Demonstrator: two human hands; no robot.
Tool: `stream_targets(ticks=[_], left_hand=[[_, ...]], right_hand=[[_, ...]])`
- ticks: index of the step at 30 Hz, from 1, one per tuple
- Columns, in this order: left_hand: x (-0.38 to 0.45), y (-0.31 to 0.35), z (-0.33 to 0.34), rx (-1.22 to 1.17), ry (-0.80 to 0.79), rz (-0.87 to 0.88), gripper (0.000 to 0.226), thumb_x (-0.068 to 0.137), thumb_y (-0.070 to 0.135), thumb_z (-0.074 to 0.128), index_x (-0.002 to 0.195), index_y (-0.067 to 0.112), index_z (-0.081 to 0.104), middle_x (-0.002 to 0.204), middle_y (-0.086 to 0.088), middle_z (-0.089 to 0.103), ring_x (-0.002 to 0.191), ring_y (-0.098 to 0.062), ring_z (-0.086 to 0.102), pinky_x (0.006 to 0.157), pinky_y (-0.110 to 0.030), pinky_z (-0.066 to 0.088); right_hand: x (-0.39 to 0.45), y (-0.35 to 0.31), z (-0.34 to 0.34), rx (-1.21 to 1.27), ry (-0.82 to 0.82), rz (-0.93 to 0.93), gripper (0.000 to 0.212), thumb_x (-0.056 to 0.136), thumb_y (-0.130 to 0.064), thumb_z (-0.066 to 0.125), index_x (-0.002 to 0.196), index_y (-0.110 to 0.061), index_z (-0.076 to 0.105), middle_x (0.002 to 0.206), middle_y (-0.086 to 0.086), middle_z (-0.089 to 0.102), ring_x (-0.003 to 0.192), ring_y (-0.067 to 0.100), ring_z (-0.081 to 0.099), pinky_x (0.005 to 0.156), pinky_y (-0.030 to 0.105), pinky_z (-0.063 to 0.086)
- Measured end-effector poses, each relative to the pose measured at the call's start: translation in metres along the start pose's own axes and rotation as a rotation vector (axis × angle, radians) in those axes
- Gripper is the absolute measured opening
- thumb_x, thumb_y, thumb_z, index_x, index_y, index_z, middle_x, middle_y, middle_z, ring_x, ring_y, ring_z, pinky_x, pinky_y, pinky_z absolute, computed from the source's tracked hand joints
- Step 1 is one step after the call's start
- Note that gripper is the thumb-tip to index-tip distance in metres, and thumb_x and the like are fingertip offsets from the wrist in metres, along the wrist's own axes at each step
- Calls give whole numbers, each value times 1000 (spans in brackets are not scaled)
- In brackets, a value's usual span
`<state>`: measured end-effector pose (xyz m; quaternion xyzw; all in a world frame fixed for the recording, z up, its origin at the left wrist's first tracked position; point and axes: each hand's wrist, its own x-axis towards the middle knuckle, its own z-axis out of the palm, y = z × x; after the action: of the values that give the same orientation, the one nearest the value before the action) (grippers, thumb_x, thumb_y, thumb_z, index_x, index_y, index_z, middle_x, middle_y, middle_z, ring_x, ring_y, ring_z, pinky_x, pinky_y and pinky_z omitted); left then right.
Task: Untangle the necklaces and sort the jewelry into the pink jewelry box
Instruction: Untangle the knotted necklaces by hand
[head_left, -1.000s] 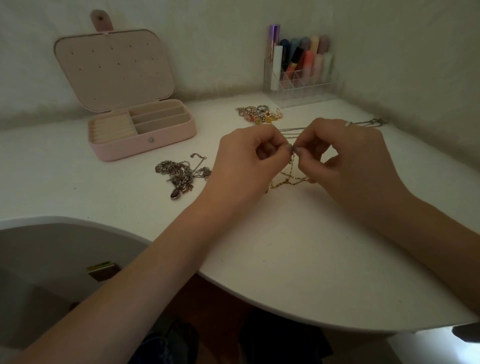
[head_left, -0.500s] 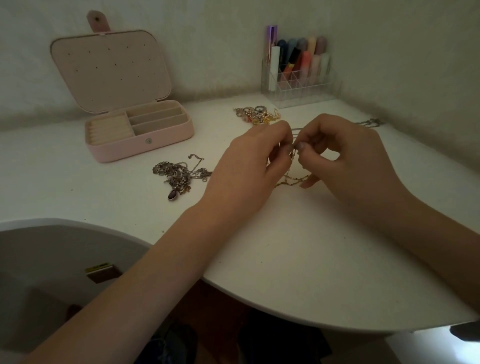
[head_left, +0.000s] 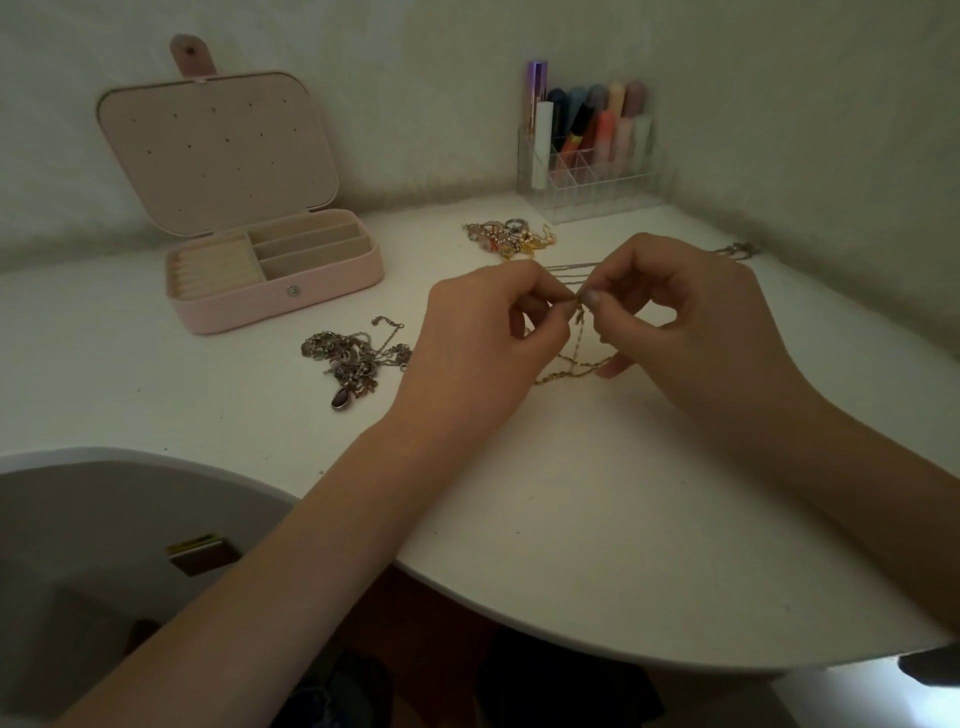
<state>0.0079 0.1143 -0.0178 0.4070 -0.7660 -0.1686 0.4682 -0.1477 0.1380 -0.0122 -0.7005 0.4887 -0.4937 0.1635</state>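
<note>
- The gold chain (head_left: 574, 358) hangs from both hands above the table (head_left: 571, 519), its lower loops resting on the top.
- The left hand (head_left: 483, 332) and right hand (head_left: 691, 317) each pinch it at one knot, fingertips almost touching.
- A silver tangle (head_left: 353, 358) lies left of the hands.
- A pile of rings (head_left: 511, 239) lies behind them.
- The pink box (head_left: 275, 270) stands open, far left.
- A clear organizer (head_left: 587, 161) stands at the wall.

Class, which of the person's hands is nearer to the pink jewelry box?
Left. The left hand is closer to the pink jewelry box, just right of it; the right hand lies farther right, beyond the left.
</note>
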Motion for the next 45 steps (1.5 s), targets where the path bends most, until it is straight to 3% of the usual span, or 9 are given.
stream_targets(ticks=[4,8,16,19,22,26,30,36,45], left_hand=[[0,3,-2,-140,-33,-146,6,82,18,70,78,20,72,62,8,65,55,-7,55,52,-13,40],[2,5,-6,-370,-99,-331,9,85,17,68,77,19,71,58,8,67,48,2,53,50,-10,39],[5,6,-6,-461,-131,-416,15,84,9,66,72,16,68,54,7,62,40,0,43,44,-11,33],[5,6,-6,-458,-148,-435,18,84,10,66,68,19,68,53,7,62,41,-1,43,44,-13,34],[5,7,-7,-469,-157,-454,18,83,11,67,67,19,68,53,7,62,44,-3,43,46,-15,37],[4,6,-8,-488,-160,-464,16,83,8,66,69,15,69,53,7,61,45,-4,42,46,-15,37],[4,5,-8,-466,-165,-471,16,83,9,66,69,15,69,52,8,61,44,-4,43,45,-16,38],[4,4,-7,-459,-186,-465,17,84,9,66,67,14,67,49,9,59,41,-1,42,43,-15,36],[6,4,-5,-430,-202,-476,20,83,10,65,64,16,67,52,7,60,44,-5,42,45,-18,37]], right_hand=[[0,0,0,-135,28,-131,5,84,-6,62,85,-8,66,73,-4,58,71,14,57,49,29,54],[2,1,0,-225,52,-234,6,82,-10,61,83,-7,67,74,-5,56,71,15,55,55,32,51],[1,0,1,-231,33,-256,6,80,-8,60,82,-5,65,74,-11,53,69,16,55,54,33,50],[0,-1,2,-197,28,-206,6,80,-8,59,82,-6,64,73,-11,52,71,15,55,50,30,52],[0,-2,3,-26,-4,-46,5,84,-3,61,83,-8,64,75,-1,56,67,12,56,42,25,52],[3,-3,3,192,-73,173,10,89,-4,59,82,-10,63,77,5,59,63,9,59,48,27,55],[5,-2,2,290,-130,263,7,91,-6,58,86,-6,63,84,16,63,65,9,62,55,29,56],[4,-1,1,303,-155,241,13,88,-14,63,89,-1,65,83,16,69,69,13,66,61,30,59],[1,-2,4,140,-80,138,8,90,-10,61,83,-7,60,78,10,60,65,12,60,47,30,54]])
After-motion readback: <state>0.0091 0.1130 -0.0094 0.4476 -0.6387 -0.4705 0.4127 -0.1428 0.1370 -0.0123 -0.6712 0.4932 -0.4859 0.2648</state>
